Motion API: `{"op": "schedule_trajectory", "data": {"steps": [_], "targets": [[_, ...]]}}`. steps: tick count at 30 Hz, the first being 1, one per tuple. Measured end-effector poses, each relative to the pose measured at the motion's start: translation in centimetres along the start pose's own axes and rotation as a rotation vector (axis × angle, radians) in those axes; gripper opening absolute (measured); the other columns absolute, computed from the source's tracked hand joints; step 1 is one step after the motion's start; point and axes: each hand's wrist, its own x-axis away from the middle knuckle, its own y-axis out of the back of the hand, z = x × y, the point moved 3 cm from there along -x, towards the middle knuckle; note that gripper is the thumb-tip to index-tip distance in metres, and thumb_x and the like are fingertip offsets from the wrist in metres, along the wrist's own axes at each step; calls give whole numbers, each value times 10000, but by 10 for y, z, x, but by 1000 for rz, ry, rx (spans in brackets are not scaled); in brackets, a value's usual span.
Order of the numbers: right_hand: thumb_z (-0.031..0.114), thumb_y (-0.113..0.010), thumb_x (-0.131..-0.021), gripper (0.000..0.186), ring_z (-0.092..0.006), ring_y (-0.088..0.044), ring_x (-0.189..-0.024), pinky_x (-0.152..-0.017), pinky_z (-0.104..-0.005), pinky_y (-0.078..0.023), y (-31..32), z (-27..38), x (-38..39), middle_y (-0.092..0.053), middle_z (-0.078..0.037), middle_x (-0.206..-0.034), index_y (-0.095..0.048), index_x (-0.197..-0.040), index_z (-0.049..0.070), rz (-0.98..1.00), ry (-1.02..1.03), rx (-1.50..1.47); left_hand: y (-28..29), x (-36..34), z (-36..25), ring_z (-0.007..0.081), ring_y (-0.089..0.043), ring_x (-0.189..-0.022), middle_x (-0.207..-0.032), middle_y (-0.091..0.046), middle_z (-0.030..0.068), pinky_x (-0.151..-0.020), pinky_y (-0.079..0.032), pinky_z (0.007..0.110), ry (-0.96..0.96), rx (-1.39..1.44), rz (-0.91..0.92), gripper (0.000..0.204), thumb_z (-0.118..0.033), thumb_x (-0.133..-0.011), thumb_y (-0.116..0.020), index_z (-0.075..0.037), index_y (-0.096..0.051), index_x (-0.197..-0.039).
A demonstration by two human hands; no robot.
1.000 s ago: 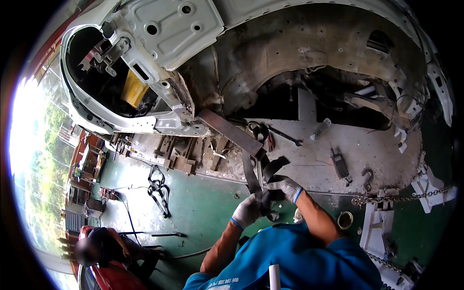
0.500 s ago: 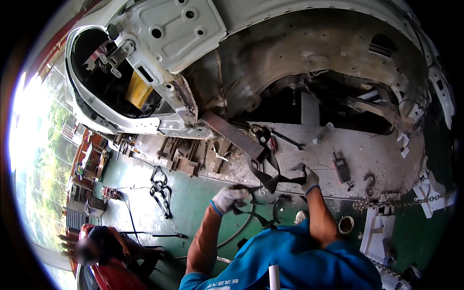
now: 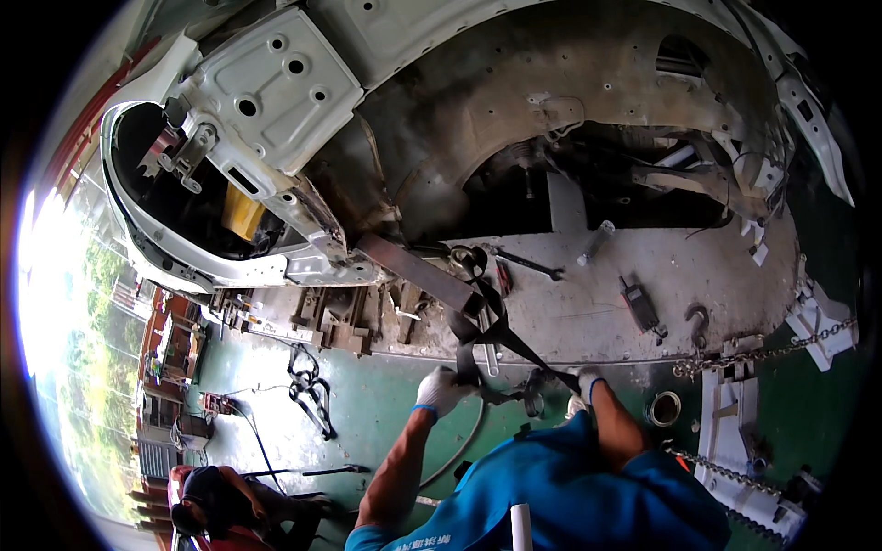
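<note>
A black webbing strap (image 3: 519, 343) loops about the near end of a brown rectangular metal bar (image 3: 418, 271), which juts out beside the stripped car body (image 3: 294, 83). My left hand (image 3: 443, 390), in a white glove, closes on the strap's left part, with the fingers partly hidden. Gloved as well, my right hand (image 3: 590, 379) grips the other run of strap, which stretches straight from the bar. More strap hangs in loose folds between my hands. A silver wrench (image 3: 489, 349) lies by the platform edge, partly behind the strap.
On the metal platform (image 3: 588, 317) lie a dark wrench (image 3: 528, 264), a clear bottle (image 3: 597, 241), a red-and-black handheld device (image 3: 641, 308) and a hook (image 3: 698, 324). A chain (image 3: 763, 349) crosses at right. Another person (image 3: 220, 500) is at lower left, near a tangled strap (image 3: 312, 386) on the floor.
My hands have drawn nearer to my body, and the right-hand run of strap has gone from slack to straight. The view has shifted, moving the car body leftward in the picture.
</note>
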Motion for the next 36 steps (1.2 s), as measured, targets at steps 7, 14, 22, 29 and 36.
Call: {"op": "schedule_trajectory", "data": {"steps": [7, 14, 22, 29, 36], "targets": [[167, -730, -778, 285, -269, -613, -673, -664, -429, -490, -42, -47, -22, -630, -87, -715, -659, -1024, 40, 464, 560, 1493, -56, -47, -52, 216, -679, -852, -1048, -652, 56, -739, -561, 327, 232, 1283, -5, 344, -331, -946, -637, -73, -601, -1171], [206, -723, -664, 226, -268, -627, -586, -567, -416, -497, -153, -96, 112, -662, -158, -662, -696, -670, -18, 671, 282, 1757, -74, -12, -46, 233, -665, -883, -1048, -641, 113, -781, -571, 386, 124, 1542, 96, 301, -93, -918, -619, -12, -534, -1195], [323, -528, -929, 361, -301, -686, -923, -829, -362, -527, -136, 53, 184, -718, -169, -956, -691, -1040, 22, 419, 582, 1337, -30, 11, -37, 268, -683, -819, -1024, -680, 149, -785, -582, 409, 131, 1512, 243, 251, -43, -869, -599, 42, -604, -1106], [406, -622, -938, 447, -133, -563, -982, -916, -309, -457, -183, 46, 178, -668, -41, -1077, -635, -1212, 53, 894, 421, 1068, -10, 21, -47, 227, -666, -775, -1095, -654, 125, -663, -561, 343, 16, 1679, 360, 392, -218, -949, -587, -55, -495, -1294], [201, -689, -857, 249, -141, -624, -845, -774, -303, -504, -160, 34, 191, -685, -66, -924, -679, -1008, 4, 696, 575, 828, -2, 11, -20, 195, -668, -712, -934, -692, 80, -647, -557, 302, 50, 1335, 195, 287, -48, -874, -610, -50, -614, -1161]]}}
